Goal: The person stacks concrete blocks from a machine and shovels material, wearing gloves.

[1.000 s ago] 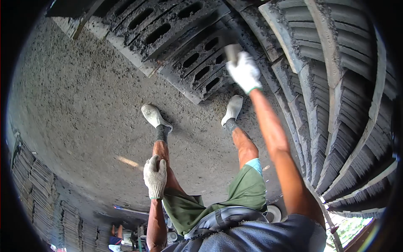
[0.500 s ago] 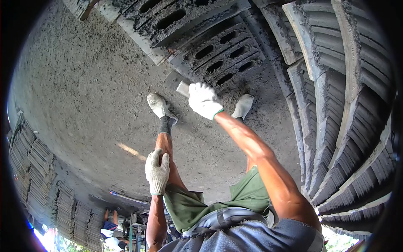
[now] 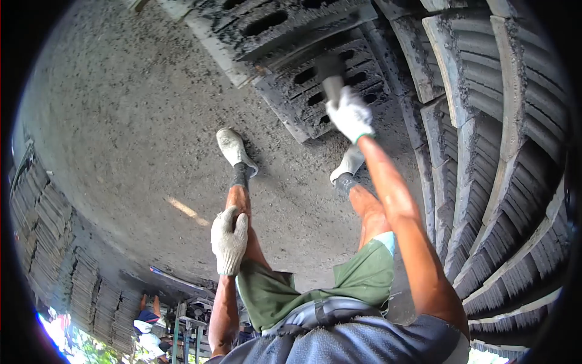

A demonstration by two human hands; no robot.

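Note:
My right hand (image 3: 350, 113), in a white glove, is closed around the pale handle of a flat-bladed scraper (image 3: 331, 76). Its dark blade, blurred by motion, overlaps the top of a grey concrete block (image 3: 291, 86) with several oval slots. Loose crumbs of mix lie on this block, which sits on a board (image 3: 284, 114). My left hand (image 3: 229, 239), gloved as well, lies on my left leg near the knee, with thumb apart from the fingers and nothing in it.
Another slotted block (image 3: 276, 39) stands just beyond. Long curved-looking rows of stacked grey slabs (image 3: 451, 73) line the right side. Stacked thin boards (image 3: 45, 233) stand at far left. A person (image 3: 148, 324) is in the background at lower left. Crumbs dot the concrete floor (image 3: 133, 121).
My right hand has swung forward and right, carrying the scraper from beside the near block's left edge to over its top. My right foot has shifted slightly; the left hand stays on the leg.

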